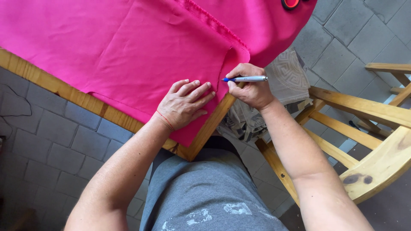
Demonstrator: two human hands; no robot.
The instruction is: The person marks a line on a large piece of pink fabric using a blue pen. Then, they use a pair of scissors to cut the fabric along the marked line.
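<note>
Bright pink fabric (128, 47) lies spread over a wooden table (64, 90), folded over near the table's corner. My left hand (185, 104) rests flat on the cloth close to that corner, fingers together and pointing right. My right hand (250, 87) grips a white pen with a blue tip (245, 79), its point touching the fabric's curved cut edge just beyond my left fingertips. A thin red thread circles my left wrist.
A wooden chair (364, 128) stands to the right with patterned grey cloth (282, 90) draped on it. Grey paving stones (51, 145) cover the ground. A red and black object (290, 3) sits on the fabric at the top edge.
</note>
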